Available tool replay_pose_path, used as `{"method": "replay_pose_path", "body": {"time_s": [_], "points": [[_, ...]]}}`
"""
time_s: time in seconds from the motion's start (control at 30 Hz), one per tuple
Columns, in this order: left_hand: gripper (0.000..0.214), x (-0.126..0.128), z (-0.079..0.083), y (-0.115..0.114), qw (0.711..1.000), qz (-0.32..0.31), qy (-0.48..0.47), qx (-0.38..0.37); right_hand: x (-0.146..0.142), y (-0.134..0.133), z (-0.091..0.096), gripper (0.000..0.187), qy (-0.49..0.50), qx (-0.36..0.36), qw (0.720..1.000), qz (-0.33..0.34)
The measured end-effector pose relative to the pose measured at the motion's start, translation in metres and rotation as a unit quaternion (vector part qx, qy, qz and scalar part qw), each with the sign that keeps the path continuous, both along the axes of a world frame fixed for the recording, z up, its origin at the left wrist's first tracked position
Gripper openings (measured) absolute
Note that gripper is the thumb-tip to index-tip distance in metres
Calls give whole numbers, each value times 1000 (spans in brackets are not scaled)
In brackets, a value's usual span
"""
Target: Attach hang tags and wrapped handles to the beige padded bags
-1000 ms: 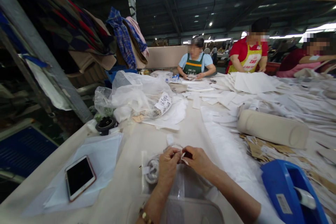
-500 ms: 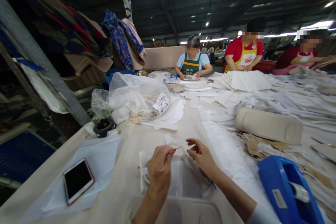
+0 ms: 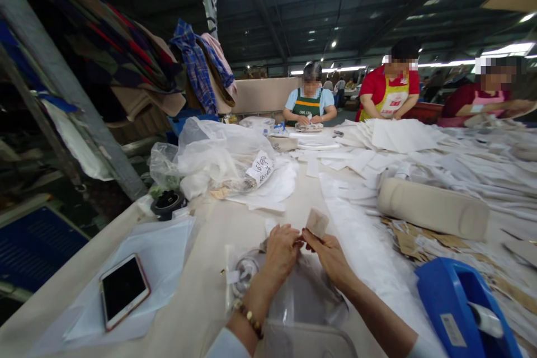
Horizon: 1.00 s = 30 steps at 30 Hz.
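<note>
My left hand (image 3: pixel 282 249) and my right hand (image 3: pixel 329 260) meet over the table, fingertips almost touching. A small beige square piece (image 3: pixel 317 222), tag or cloth I cannot tell, stands up from the pinched fingers of my right hand. My left fingers are pressed together beside it; what they hold is hidden. Beneath both hands lies a clear plastic bag (image 3: pixel 289 299) with a greyish item inside. A coiled pale strap or cord (image 3: pixel 246 271) shows at its left. Nearest me is a beige rounded panel (image 3: pixel 312 341) under plastic.
At left a phone (image 3: pixel 125 291) lies on white sheets. Ahead are a stuffed plastic bag (image 3: pixel 222 151) and a black tape roll (image 3: pixel 168 204). At right are a beige padded case (image 3: pixel 432 207), a blue plastic container (image 3: pixel 465 307) and white sheets (image 3: pixel 403 135). Several co-workers (image 3: pixel 310 100) stand across the table.
My hands have come together from apart. The left moved right and its beaded bracelet now shows. The beige square piece now stands up clearly at my right fingers.
</note>
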<state>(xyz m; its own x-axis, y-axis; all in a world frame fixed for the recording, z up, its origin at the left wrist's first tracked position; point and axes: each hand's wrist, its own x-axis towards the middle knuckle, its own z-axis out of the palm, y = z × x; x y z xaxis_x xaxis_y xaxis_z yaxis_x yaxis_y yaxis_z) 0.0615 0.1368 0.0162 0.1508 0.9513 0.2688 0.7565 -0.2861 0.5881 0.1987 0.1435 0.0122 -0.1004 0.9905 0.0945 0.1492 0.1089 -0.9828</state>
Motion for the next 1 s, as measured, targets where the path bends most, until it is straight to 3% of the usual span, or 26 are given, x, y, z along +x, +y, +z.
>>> {"method": "replay_pose_path", "body": {"time_s": [0.13, 0.3, 0.47, 0.53, 0.6, 0.67, 0.73, 0.8, 0.9, 1.0], "points": [[24, 8, -2, 2, 998, -6, 58, -28, -2, -5, 0, 47, -6, 22, 1000, -21], [31, 11, -6, 4, 993, 26, 111, -33, 0, 16, -13, 49, -31, -13, 998, -53], [33, 13, -10, 6, 991, 32, 131, -26, 22, 34, -26, 37, -113, -35, 990, -82], [43, 5, -14, 2, 987, 40, 156, 4, 35, 24, -30, 34, -153, 15, 980, -129], [44, -11, -18, -12, 977, 33, 190, 85, 46, 0, -35, 38, -215, 150, 950, -168], [43, -32, -22, -37, 958, 35, 209, 194, 51, -35, -39, 39, -287, 318, 889, -160], [49, -55, -26, -70, 941, 68, 211, 257, 51, -73, -41, 38, -338, 429, 830, -114], [57, -74, -28, -103, 938, 102, 219, 247, 47, -104, -43, 36, -377, 488, 785, -63], [65, -89, -33, -138, 944, 114, 245, 187, 39, -128, -53, 33, -428, 534, 729, -14], [69, -93, -43, -148, 953, 120, 241, 138, 34, -133, -70, 35, -459, 516, 723, -6]]}}
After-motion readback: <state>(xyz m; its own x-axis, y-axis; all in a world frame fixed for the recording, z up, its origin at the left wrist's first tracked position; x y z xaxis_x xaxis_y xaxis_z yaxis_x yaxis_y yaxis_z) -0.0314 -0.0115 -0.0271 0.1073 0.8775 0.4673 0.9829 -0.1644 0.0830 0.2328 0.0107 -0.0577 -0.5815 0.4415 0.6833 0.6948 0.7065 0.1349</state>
